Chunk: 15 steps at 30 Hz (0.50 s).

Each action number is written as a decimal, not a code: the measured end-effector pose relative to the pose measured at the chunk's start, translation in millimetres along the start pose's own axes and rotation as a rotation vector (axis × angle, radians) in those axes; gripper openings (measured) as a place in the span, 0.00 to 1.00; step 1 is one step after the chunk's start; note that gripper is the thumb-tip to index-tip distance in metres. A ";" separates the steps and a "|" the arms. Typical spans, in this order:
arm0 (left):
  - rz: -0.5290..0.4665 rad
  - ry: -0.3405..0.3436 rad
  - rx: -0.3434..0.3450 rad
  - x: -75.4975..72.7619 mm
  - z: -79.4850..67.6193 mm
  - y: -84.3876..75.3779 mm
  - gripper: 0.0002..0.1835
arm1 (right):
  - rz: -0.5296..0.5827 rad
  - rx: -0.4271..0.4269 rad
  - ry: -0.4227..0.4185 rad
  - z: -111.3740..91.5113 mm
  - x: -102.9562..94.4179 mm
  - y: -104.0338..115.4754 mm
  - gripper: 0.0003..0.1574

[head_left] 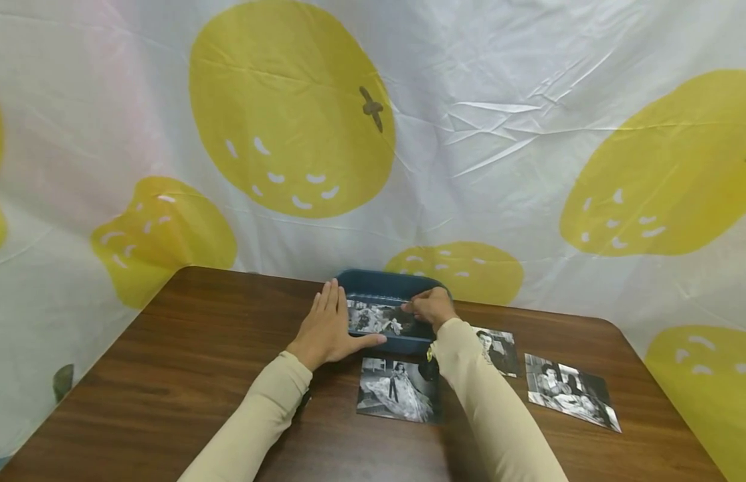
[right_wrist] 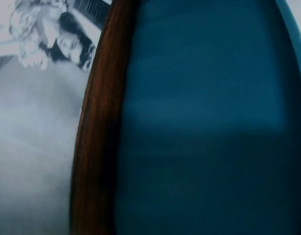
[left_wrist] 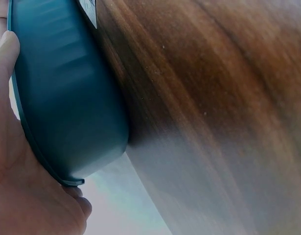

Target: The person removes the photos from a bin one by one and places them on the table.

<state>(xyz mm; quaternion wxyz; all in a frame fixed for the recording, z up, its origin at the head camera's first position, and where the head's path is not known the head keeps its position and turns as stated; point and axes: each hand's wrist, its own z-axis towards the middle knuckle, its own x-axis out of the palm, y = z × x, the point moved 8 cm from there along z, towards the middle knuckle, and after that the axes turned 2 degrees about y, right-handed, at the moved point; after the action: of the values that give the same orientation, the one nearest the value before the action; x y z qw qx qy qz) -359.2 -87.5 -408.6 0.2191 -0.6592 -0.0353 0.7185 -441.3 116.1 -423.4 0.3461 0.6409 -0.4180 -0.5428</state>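
Note:
A dark blue plastic tub point(head_left: 403, 344) stands at the back edge of the table, with a black-and-white photograph point(head_left: 373, 317) inside it. My left hand point(head_left: 330, 328) lies along the tub's left rim, its fingers straight and the thumb stretched along the front rim. In the left wrist view the thumb and palm touch the rim of the tub point(left_wrist: 72, 98). My right hand point(head_left: 433, 308) reaches over the tub's right end and pinches the photograph near its upper right edge with curled fingers. The right wrist view shows only the tub's outer wall point(right_wrist: 204, 98), with the fingers out of sight.
In front of the tub lies a photograph of a figure in a wide gown point(head_left: 395, 389). Farther right are a portrait photograph point(head_left: 499, 351), partly behind the right sleeve, and another photograph point(head_left: 570, 391). A lemon-print cloth point(head_left: 499, 167) hangs behind the wooden table point(head_left: 216, 355).

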 end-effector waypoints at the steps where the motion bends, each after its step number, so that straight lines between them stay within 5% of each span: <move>1: -0.001 -0.002 0.001 -0.2 -0.3 0.1 0.69 | 0.010 0.003 0.001 0.6 1.0 -0.9 0.21; 15: 0.018 0.008 -0.002 -1.0 -0.6 -0.9 0.69 | 0.120 0.074 -0.028 9.1 5.2 -12.8 0.24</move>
<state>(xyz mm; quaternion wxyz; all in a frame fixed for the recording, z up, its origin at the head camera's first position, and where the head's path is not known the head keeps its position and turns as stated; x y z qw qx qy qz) -358.2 -87.2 -407.4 0.2123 -0.6624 -0.0293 0.7178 -448.0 116.8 -438.5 0.3481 0.6193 -0.4802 -0.5144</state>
